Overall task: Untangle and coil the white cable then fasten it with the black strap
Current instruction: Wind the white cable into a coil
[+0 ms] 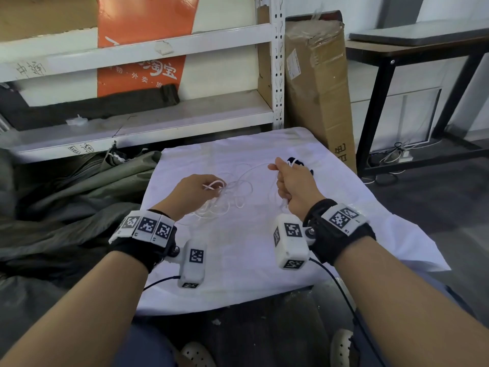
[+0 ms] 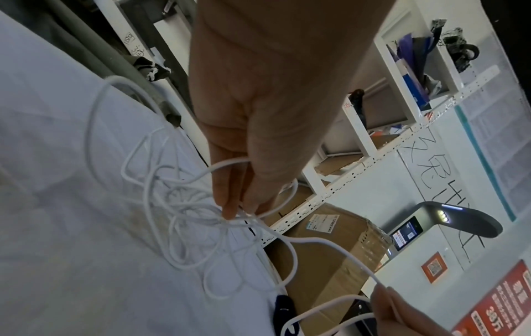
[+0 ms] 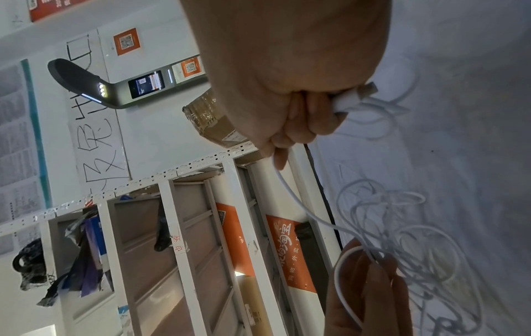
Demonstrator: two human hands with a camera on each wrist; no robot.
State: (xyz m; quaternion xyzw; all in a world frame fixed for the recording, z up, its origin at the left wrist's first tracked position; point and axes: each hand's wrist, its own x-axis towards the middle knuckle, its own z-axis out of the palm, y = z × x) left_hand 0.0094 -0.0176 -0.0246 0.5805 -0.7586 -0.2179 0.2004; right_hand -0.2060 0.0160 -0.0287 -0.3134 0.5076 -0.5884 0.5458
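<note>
The white cable (image 1: 235, 193) lies in a loose tangle on the white cloth (image 1: 238, 260). My left hand (image 1: 215, 190) pinches a small loop at the tangle's left side; the left wrist view shows the fingertips (image 2: 229, 211) closed on strands above the tangle (image 2: 186, 218). My right hand (image 1: 281, 178) is a fist around one cable end, and the USB plug (image 3: 355, 96) sticks out of it. A strand (image 3: 290, 193) runs from that fist (image 3: 298, 127) to my left hand (image 3: 370, 286). The black strap (image 1: 300, 163) lies on the cloth just behind my right hand, mostly hidden.
A white metal shelf (image 1: 158, 120) stands behind the cloth, with a tall cardboard box (image 1: 317, 88) at its right. Grey-green fabric (image 1: 66, 202) is heaped to the left. A dark desk frame (image 1: 397, 102) stands at the far right. My shoes (image 1: 198, 356) show below.
</note>
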